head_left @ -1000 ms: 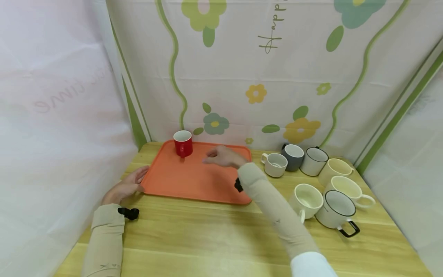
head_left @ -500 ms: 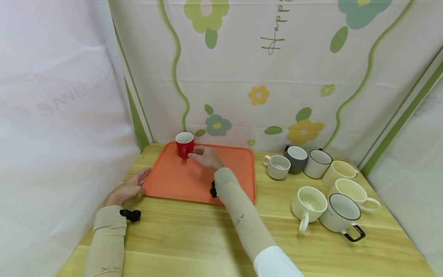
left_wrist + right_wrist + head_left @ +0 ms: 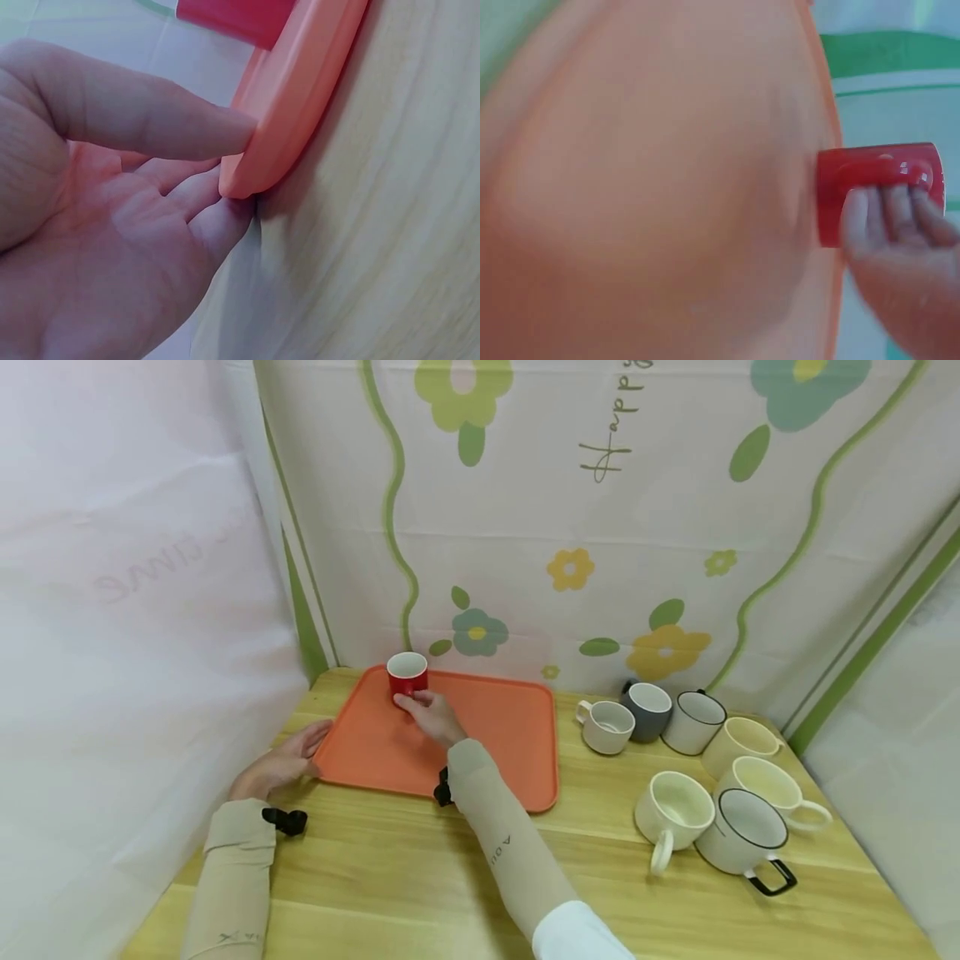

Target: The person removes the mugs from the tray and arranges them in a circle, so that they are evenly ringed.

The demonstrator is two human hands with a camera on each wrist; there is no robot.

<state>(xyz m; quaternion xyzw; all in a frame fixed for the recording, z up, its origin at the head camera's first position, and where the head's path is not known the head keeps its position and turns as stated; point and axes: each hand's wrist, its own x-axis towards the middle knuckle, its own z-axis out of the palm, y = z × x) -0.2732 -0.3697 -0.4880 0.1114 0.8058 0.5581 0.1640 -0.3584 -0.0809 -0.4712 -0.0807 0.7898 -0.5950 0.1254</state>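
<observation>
A red mug (image 3: 407,671) with a white inside stands upright at the far left corner of an orange tray (image 3: 487,727). My right hand (image 3: 435,718) has its fingers curled at the mug's handle, which faces me; the right wrist view shows the fingertips (image 3: 857,206) over the handle. At the tray's near left corner my left hand (image 3: 281,764) grips the edge. In the left wrist view its thumb (image 3: 225,131) presses on the rim, while the other fingertips go out of sight behind and under the corner.
Several mugs stand on the right of the wooden table (image 3: 360,877), among them a small off-white mug (image 3: 607,728), a dark grey mug (image 3: 651,714), a cream mug (image 3: 671,814) and a white black-rimmed mug (image 3: 738,835). A flowered curtain (image 3: 510,535) hangs close behind.
My right hand has moved left across the tray to the red mug and curled its fingers at the handle. The left hand has stayed at the tray's corner.
</observation>
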